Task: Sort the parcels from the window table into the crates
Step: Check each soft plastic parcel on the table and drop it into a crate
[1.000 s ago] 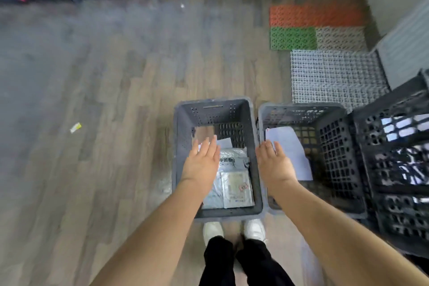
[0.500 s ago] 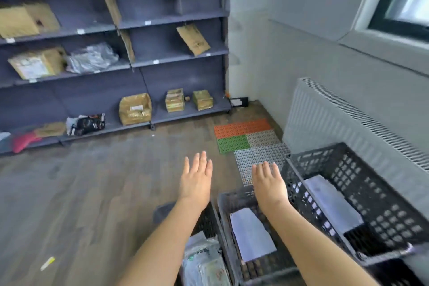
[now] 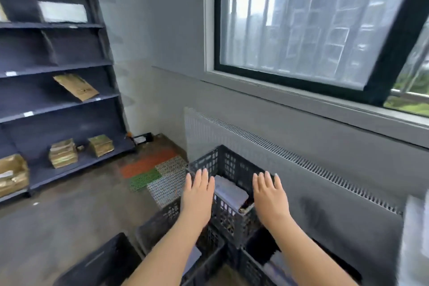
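Two hands, head view: left hand (image 3: pixel 197 193) and right hand (image 3: pixel 269 193) both raised palm-down, fingers straight and close together, holding nothing.
Grip state: both spread flat, empty; no parcel pinched or carried.
Crates: upper crate (image 3: pixel 209 162), dark perforated plastic, sits raised on the lower crates (image 3: pixel 162 220) in front of the radiator (image 3: pixel 290 158); at least three more lie at the bottom edge.
Parcel in view: pale flat parcel (image 3: pixel 229 190) lies inside the upper crate, between the two hands and below them; long axis runs roughly from near right to far left. Soft blur, label unreadable.
Key relation: window table not in view; only a pale blurred edge (image 3: pixel 415 239) at far right, identity uncertain. Judgement: if that is the table, the unsorted parcels lie to the right, right hand nearer.
Step, judged: between placements, hands free for the next pick.
Surroundings: window (image 3: pixel 301 18) above the radiator; shelves (image 3: pixel 58 104) at left with brown boxes; coloured mats (image 3: pixel 148 169) on the floor.
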Motion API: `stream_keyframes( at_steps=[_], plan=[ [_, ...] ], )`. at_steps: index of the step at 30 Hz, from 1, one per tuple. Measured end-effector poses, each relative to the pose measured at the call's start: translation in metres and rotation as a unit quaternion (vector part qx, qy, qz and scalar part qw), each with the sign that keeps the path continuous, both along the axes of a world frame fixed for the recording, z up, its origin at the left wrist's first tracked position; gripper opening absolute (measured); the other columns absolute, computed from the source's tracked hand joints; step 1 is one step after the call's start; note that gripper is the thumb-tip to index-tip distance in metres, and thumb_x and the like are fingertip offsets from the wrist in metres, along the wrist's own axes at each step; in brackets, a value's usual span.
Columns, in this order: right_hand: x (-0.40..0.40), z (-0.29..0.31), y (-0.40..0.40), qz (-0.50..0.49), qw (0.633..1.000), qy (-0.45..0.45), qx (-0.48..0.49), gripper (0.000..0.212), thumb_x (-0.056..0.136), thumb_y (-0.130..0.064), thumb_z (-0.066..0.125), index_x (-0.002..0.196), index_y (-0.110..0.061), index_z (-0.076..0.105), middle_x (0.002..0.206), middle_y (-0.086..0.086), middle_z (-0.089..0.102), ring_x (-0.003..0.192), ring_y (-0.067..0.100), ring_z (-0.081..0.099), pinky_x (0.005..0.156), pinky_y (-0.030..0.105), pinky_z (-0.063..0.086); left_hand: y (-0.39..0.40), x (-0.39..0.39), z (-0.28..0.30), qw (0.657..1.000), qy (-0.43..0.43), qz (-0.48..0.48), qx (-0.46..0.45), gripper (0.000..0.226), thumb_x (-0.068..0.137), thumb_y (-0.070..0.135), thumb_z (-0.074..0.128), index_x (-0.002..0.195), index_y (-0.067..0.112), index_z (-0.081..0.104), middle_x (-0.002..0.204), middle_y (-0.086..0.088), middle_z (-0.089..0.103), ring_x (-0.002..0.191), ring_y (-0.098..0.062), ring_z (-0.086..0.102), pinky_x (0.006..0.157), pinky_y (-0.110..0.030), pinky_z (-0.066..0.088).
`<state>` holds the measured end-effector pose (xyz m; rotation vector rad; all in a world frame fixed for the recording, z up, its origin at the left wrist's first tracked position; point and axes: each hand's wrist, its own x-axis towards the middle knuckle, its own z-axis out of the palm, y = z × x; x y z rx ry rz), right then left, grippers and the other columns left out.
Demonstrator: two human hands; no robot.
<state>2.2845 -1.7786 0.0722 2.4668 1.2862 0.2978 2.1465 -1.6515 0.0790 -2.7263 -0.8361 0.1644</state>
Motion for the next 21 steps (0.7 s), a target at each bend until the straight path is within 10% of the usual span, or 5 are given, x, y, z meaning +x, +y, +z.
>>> stream_keyframes(
  at_steps=[11,15,21],
  plan=[
    [0.089,-0.002,-0.257,-0.25,0.968,0.027,0.01,0.075,0.096,-0.017,0.047,0.151,0.001,-0.001,0.157,0.019,0.012,0.147,0.034,0.007,0.117,0.051,0.006,-0.202,0.155,0.008,0.976,0.001,-0.218,0.028,0.073,0.098,0.028,0.046,0.152,0.012,-0.001,0.158,-0.02,-0.004,0.146,-0.035,-0.004,0.116,-0.053,0.003],
    [0.125,-0.01,-0.34,-0.293,0.954,0.042,0.052,0.083,0.063,-0.027,0.083,0.132,0.007,0.051,0.127,0.026,0.055,0.123,0.037,0.05,0.102,0.055,0.039,-0.287,0.217,-0.003,0.959,0.028,-0.276,0.049,0.074,0.099,0.029,0.043,0.152,0.011,-0.005,0.158,-0.02,-0.005,0.146,-0.035,-0.008,0.116,-0.054,0.001],
    [0.201,-0.028,-0.481,-0.337,0.94,0.049,0.011,0.066,0.099,-0.013,0.038,0.151,0.0,-0.001,0.158,0.019,0.01,0.146,0.033,0.006,0.117,0.051,0.005,-0.422,0.321,-0.001,0.943,0.011,-0.333,0.019,0.07,0.097,0.023,0.043,0.151,0.008,0.002,0.158,-0.018,0.001,0.146,-0.033,-0.005,0.116,-0.052,0.0]
  ],
)
